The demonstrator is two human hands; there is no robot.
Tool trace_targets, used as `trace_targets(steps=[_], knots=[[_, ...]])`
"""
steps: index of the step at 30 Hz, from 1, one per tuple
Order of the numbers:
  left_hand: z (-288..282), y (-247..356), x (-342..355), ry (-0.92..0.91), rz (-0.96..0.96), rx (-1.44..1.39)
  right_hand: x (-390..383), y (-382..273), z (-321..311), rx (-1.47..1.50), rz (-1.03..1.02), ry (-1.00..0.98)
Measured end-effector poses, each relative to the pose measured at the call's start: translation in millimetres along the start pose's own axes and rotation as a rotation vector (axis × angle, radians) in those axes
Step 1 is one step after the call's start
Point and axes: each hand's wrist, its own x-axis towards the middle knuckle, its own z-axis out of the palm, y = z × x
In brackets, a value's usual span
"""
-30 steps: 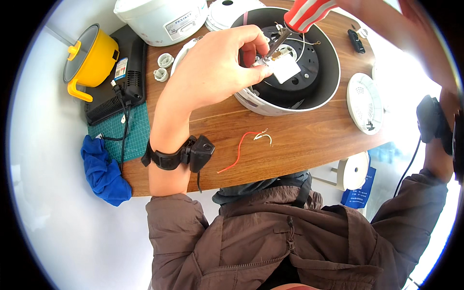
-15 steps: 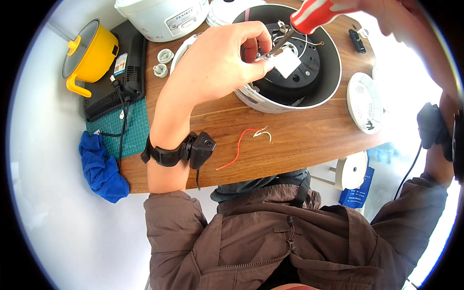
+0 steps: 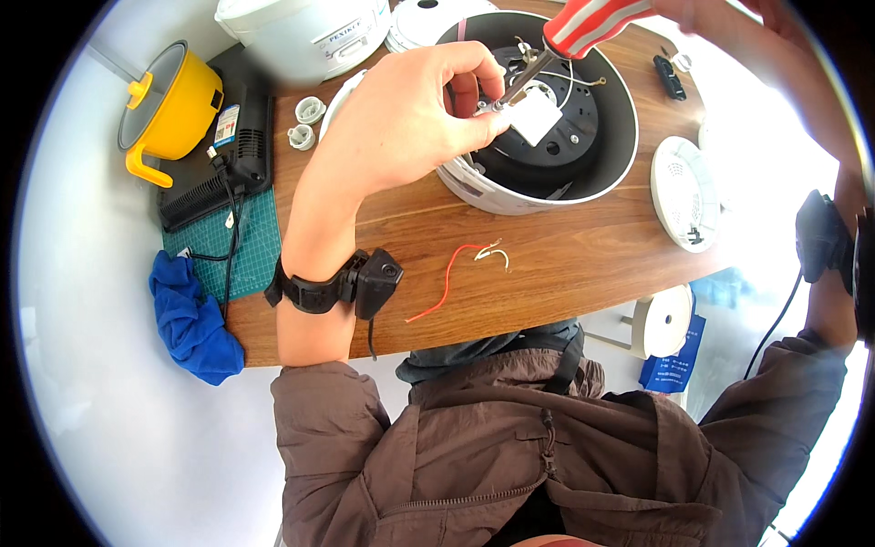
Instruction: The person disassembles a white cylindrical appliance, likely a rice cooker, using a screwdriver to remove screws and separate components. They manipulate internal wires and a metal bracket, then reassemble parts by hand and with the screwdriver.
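Note:
My left hand pinches a small metal piece beside a white square part, inside a round appliance housing with a black perforated inner base. My right hand holds a red-and-white striped screwdriver, its metal shaft angled down to the piece at my left fingertips; the exact contact is too small to make out. A thin white wire loops beside the white part. On the wooden table nearer me lie a red wire and a short white wire.
At left are a yellow pot, black appliance, green mat and blue cloth. A white cooker body and two small caps sit behind. Right are a white perforated cover and black part.
Both hands and the screwdriver have shifted only slightly, with the screwdriver still angled at the same small piece. The housing and loose wires look much the same.

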Motion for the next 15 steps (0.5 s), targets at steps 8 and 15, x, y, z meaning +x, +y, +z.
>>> trace_targets(steps=[8,15], knots=[[2.2,1.2,3.0,0.0,0.006,-0.028,-2.4,-2.1,-3.7,0.001,0.009,0.015],[0.6,-1.3,-0.8,0.032,0.0,-0.004,3.6,1.4,2.6,0.029,-0.021,0.012]])
